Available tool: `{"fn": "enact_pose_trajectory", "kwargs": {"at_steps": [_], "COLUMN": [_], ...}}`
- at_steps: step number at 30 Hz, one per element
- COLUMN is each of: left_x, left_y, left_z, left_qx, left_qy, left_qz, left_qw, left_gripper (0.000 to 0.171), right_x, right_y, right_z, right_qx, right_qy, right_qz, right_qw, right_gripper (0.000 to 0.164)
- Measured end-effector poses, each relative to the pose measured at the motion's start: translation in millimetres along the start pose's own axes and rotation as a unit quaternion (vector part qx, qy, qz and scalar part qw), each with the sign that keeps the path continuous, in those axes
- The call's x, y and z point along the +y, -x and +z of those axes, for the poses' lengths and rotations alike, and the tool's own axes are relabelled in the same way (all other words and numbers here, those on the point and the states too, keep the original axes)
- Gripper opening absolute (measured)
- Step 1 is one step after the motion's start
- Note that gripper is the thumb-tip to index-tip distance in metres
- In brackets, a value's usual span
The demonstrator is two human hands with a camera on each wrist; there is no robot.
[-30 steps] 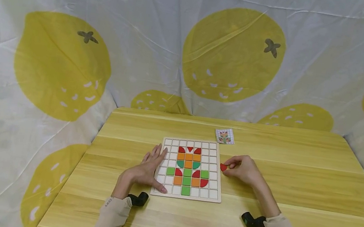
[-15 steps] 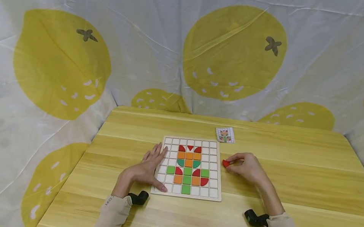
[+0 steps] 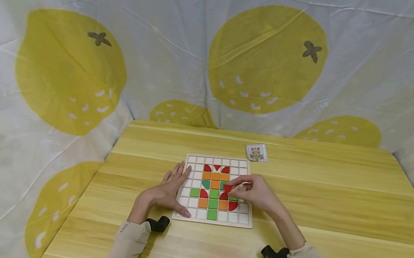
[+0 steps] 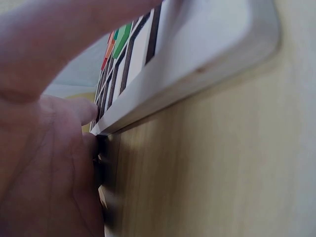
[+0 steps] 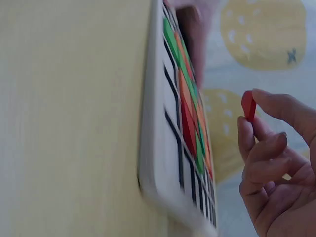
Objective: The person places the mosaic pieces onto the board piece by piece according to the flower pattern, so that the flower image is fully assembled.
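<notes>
My left hand (image 3: pixel 164 194) rests with spread, straight fingers on the left edge of a square white-gridded puzzle board (image 3: pixel 243 219). Colored tiles on the board form a flower-like figure, with red pieces, orange squares (image 3: pixel 203 202), teal pieces (image 3: pixel 205 184) and green squares (image 3: pixel 212 214). Above the board's right half, my right hand (image 3: pixel 257 193) pinches a small red tile with a curved side (image 5: pixel 248 105) between thumb and fingertip. In the right wrist view this tile is raised clear of the board. The right fingers partly cover a teal piece and a green square.
A small pattern card (image 3: pixel 256 152) lies behind the board's far right corner. Everything stands on a wooden table (image 3: pixel 330 206). A lemon-print cloth (image 3: pixel 151 73) hangs at the back and sides. A black wrist camera (image 3: pixel 275 255) sits at each cuff.
My right hand has carried the red tile leftward from beside the board to over its right half, after a slight shift right. My left hand has kept its place.
</notes>
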State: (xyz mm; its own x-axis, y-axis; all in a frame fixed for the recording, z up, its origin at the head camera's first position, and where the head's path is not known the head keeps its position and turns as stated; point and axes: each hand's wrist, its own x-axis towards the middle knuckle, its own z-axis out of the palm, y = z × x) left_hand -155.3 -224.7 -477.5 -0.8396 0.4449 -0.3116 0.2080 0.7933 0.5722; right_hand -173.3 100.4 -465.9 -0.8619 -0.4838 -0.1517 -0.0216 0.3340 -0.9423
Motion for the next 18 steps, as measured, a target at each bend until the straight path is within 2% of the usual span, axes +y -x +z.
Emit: {"fn": "enact_pose_trajectory", "kwargs": {"at_steps": [4,10,14,18], "left_x": [-0.1,-0.3,-0.1,0.5], "left_y": [0.1,-0.2,-0.7,-0.3], "left_z": [-0.8,-0.9,-0.4,0.1], "left_qx": [-0.004,-0.008,-0.005,-0.004], "left_qy": [-0.003,-0.004,-0.008,-0.008], "left_qz": [-0.003,-0.007,-0.004,-0.004], "left_qw": [1.0,0.9999,0.9999,1.0], "left_gripper": [0.146,0.147,0.145,0.144], "right_x": [-8.9,-15.4,-18.0,-19.5], "right_y": [-9.1,-22.2,-27.5,-29.1], "right_z": [31.3,67.9,81.5,88.1], "right_qx": [-0.023,-0.02,-0.018,-0.019], "right_qy": [0.028,0.103,0.131,0.145], "right_qz": [-0.036,-0.062,-0.073,-0.067], "right_qw": [0.999,0.993,0.989,0.987], "right_gripper": [0.022,0.018,0.016,0.014]}}
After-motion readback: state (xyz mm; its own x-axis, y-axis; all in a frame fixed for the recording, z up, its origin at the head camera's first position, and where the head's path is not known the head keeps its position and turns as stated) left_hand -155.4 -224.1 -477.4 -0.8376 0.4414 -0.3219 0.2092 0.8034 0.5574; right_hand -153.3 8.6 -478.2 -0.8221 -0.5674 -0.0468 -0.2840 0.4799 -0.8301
